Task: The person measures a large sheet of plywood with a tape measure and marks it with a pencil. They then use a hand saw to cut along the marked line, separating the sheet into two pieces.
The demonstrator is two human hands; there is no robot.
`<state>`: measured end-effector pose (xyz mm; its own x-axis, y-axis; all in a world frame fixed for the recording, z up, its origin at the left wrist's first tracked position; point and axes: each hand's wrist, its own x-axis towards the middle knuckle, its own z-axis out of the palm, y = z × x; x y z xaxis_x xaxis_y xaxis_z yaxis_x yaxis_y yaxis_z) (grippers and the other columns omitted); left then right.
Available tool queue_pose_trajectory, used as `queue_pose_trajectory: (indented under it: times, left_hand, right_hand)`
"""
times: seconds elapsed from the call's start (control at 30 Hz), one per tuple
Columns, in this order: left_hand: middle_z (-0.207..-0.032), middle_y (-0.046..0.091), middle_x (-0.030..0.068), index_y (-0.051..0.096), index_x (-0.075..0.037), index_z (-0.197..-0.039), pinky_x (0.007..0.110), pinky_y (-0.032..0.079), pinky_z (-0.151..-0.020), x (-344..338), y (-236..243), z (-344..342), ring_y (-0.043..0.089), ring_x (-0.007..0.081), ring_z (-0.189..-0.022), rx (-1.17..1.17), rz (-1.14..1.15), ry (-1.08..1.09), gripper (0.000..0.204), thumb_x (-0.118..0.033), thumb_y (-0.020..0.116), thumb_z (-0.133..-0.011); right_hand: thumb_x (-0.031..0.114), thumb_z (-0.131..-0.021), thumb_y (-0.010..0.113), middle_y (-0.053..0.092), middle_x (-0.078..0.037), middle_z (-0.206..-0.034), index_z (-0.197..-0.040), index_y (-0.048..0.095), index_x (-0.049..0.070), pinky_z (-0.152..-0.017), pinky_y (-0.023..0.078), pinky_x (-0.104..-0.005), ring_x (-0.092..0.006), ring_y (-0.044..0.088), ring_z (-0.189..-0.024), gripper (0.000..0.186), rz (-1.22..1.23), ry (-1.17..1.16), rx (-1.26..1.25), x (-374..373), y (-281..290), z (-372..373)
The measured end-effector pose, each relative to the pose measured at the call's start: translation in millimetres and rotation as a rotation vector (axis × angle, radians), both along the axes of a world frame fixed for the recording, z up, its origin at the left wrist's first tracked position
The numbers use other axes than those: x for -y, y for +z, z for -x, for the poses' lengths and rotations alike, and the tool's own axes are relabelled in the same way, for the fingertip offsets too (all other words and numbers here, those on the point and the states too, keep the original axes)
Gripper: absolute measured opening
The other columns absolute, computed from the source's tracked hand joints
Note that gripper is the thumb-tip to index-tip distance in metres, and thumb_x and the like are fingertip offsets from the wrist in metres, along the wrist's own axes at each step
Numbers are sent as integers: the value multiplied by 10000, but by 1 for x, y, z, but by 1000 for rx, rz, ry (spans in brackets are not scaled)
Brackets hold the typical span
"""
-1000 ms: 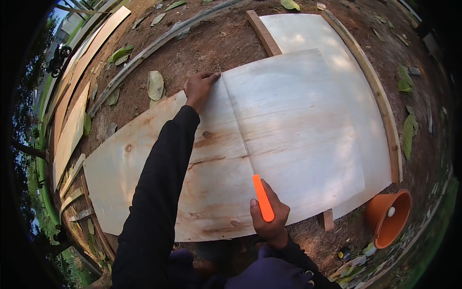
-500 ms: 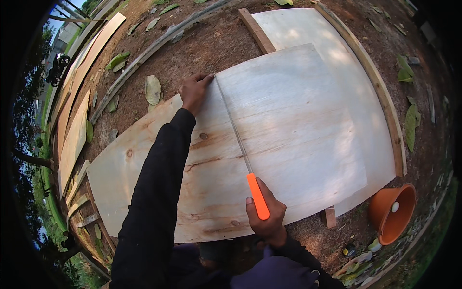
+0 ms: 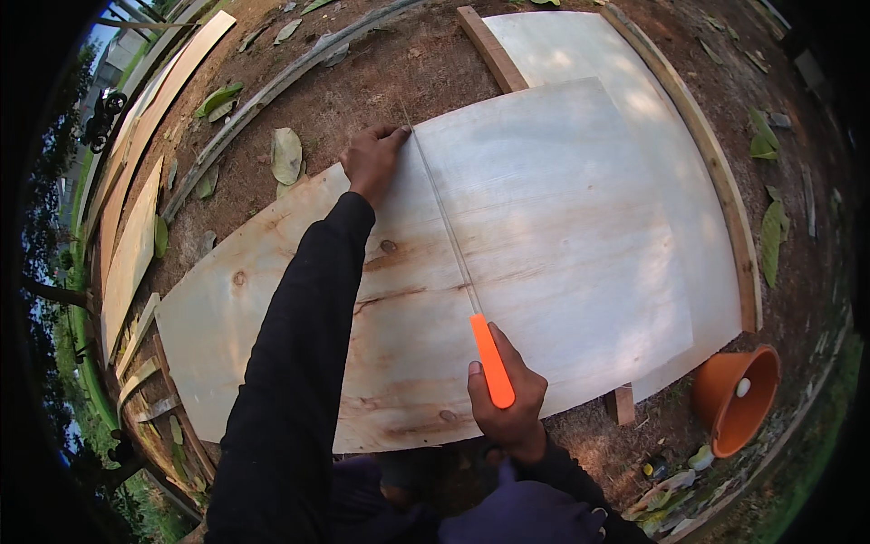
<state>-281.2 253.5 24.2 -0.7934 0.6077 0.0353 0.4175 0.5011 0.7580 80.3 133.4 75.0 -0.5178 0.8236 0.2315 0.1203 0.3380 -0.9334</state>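
A handsaw (image 3: 450, 231) with a bright orange handle lies along a pale plywood sheet (image 3: 544, 218), its narrow blade pointing away from me. The tip reaches past the sheet's far edge. My right hand (image 3: 509, 394) is closed round the handle near the middle of the sheet's near side. At the far edge my left hand (image 3: 376, 163) grips the plywood, its thumb close beside the blade. Brown knots and streaks mark the wood. Whether the blade has cut into the edge is too small to tell.
Beneath the sheet lies another pale panel (image 3: 562, 50), with a timber beam (image 3: 693, 118) along its right side and a wooden block (image 3: 494, 50) at the left. An orange bucket (image 3: 711, 399) lies tipped at right. Long boards (image 3: 149, 136) rest at left; dry leaves dot the soil.
The saw and my right hand have moved slightly away from me, and more of the blade's tip shows past the far edge. My left hand keeps its hold there.
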Motion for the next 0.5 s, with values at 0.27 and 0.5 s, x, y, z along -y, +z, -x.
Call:
queue_pose_trajectory:
  times: [0.27,0.5]
  left_hand:
    - [-925,789,23,824,-109,-1080,315,502,-919,-1,9,-5,716,152,-861,-43,53,9,304,-348,703,-937]
    - [-930,799,42,840,-173,-1024,435,275,-1169,1,4,0,728,233,-955,-10,16,25,305,-433,716,-924]
  right_hand:
    - [1,-869,699,739,-291,-1136,-1371,595,-119,-763,618,-356,-337,786,-904,527,-36,15,10,-4,10,4]
    - [-2,-868,702,715,-294,-1209,-1372,578,-128,-741,629,-363,-323,778,-870,535,-68,37,22,-3,12,8]
